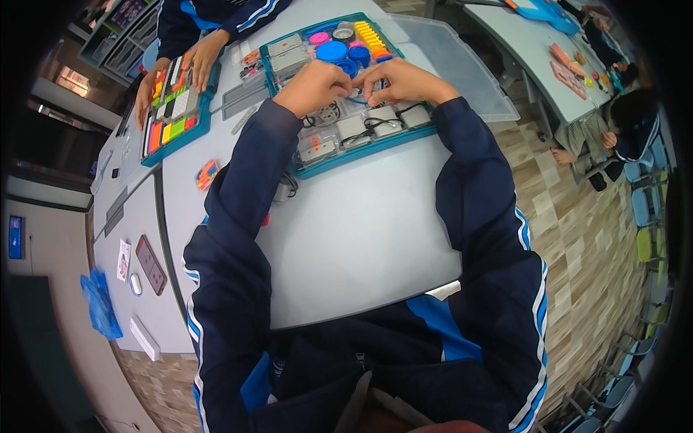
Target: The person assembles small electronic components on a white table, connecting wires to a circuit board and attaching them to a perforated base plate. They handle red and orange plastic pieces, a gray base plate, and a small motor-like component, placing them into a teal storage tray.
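Both hands are working over the teal parts tray [404,137] lying on the grey table [361,238]. The left hand [315,86] and right hand [404,81] are meeting fingertip to fingertip, fingers curled; any pinched part is too small to tell. Blue round parts [333,51] are sitting just beyond them.

Glossy plastic tray [361,148], matt smooth table [361,238], wood-look floor [577,216].

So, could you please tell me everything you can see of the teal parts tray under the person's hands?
The teal parts tray is a shallow plastic box split into compartments, lying flat on the grey table. It holds blue wheels, yellow toothed pieces, pink bits and grey blocks with black cables. Its clear lid lies open on the right. The left hand and right hand meet over its middle.
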`<state>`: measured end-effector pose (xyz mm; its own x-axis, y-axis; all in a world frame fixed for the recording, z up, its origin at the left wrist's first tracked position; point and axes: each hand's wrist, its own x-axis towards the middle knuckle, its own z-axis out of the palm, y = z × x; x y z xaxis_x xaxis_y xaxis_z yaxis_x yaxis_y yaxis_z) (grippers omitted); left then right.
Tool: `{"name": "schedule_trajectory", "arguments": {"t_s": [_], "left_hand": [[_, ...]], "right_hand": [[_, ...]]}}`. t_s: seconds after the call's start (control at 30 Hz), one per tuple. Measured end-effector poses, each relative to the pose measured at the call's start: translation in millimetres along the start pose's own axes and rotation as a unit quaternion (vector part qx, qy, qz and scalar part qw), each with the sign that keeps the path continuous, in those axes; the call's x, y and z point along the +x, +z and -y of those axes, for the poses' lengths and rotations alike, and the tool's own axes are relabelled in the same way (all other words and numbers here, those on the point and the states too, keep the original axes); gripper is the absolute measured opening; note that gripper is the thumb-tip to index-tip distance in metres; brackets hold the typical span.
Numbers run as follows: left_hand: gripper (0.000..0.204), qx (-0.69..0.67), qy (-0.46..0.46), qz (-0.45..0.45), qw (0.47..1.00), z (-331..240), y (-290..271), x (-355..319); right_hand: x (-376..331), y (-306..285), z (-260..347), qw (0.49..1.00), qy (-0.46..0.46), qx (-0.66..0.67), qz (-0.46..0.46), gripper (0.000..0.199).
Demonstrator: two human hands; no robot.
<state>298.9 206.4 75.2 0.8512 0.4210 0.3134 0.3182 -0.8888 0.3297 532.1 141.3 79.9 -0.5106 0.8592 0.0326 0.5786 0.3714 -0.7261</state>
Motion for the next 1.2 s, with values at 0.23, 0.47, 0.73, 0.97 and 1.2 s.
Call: {"name": "schedule_trajectory", "arguments": {"t_s": [0.23, 0.47, 0.73, 0.97, 1.2], "left_hand": [[0.013, -0.018, -0.001, 0.030, 0.999, 5, -2, -5], [0.014, -0.010, 0.043, 0.022, 0.999, 11, 2, -7], [0.013, -0.040, 0.053, 0.032, 0.997, 11, -5, -8], [0.011, -0.015, 0.036, 0.004, 0.999, 3, -6, -16], [0.009, 0.037, 0.068, -0.019, 0.997, -5, -3, -32]], "right_hand": [[4, 0, -4, 1.000, 0.006, -0.010, 0.006, 0.008], [7, 4, -12, 1.000, -0.012, 0.008, -0.018, 0.018], [11, 9, -13, 0.999, 0.004, 0.016, -0.042, 0.027], [9, 9, -3, 0.999, -0.006, 0.008, -0.042, 0.027], [12, 13, -3, 0.995, -0.064, -0.067, -0.046, 0.030]]}}
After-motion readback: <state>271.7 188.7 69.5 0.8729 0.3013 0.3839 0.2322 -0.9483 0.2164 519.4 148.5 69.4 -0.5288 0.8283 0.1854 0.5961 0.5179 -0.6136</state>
